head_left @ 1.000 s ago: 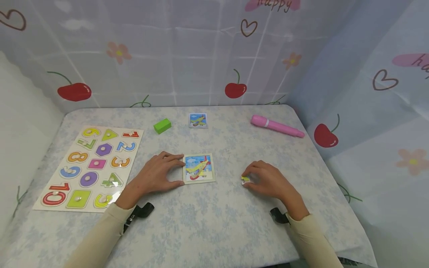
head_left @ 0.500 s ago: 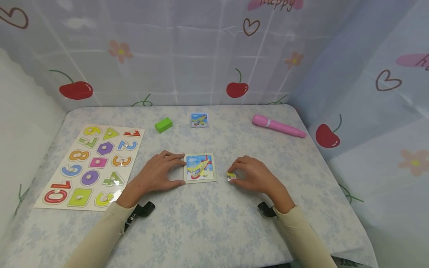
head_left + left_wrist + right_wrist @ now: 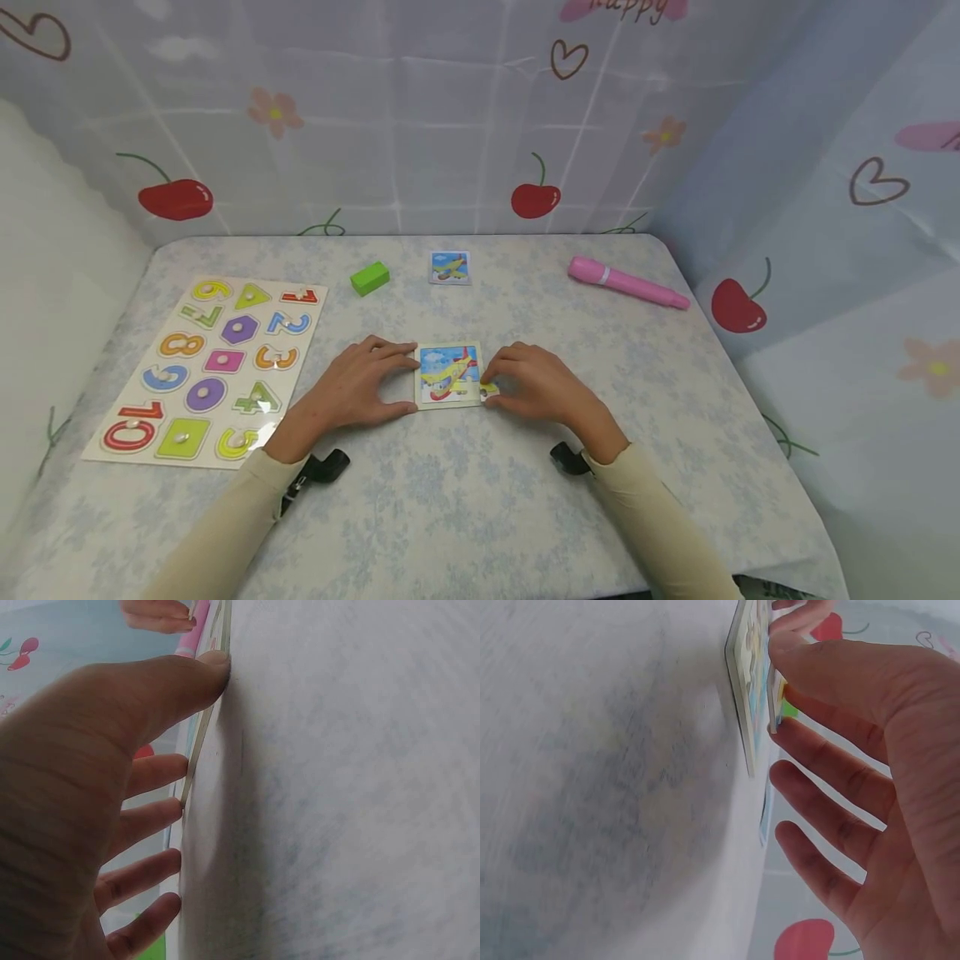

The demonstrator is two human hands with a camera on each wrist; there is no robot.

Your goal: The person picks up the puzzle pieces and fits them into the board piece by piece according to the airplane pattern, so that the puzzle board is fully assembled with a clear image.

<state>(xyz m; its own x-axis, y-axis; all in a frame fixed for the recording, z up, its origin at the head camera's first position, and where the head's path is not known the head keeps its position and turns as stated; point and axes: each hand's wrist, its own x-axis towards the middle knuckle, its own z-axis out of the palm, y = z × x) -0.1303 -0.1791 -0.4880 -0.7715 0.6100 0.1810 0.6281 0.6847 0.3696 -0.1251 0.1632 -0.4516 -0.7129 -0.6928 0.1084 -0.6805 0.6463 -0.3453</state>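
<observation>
A small square jigsaw tray (image 3: pixel 448 406) with a yellow airplane picture lies flat mid-table; the picture is pale at its lower right. My left hand (image 3: pixel 358 381) touches the tray's left edge with thumb and fingertips, its fingers (image 3: pixel 150 772) fairly straight. At the tray's right edge, my right hand (image 3: pixel 543 385) pinches a small yellow-and-white jigsaw piece (image 3: pixel 489 390) between thumb and fingers. In the right wrist view the piece (image 3: pixel 774 705) is tilted up close beside the tray (image 3: pixel 742 712), and the other fingers spread loosely.
A large number-and-shape peg board (image 3: pixel 225 387) lies at the left. Farther back are a green block (image 3: pixel 370 279), a small airplane picture card (image 3: pixel 450 267) and a pink marker-like stick (image 3: pixel 628 282). Patterned curtains hang behind and to the right of the cloth-covered table (image 3: pixel 420 517).
My right hand has moved left with the jigsaw piece, from well right of the tray to its right edge. My left hand stays at the tray's left edge.
</observation>
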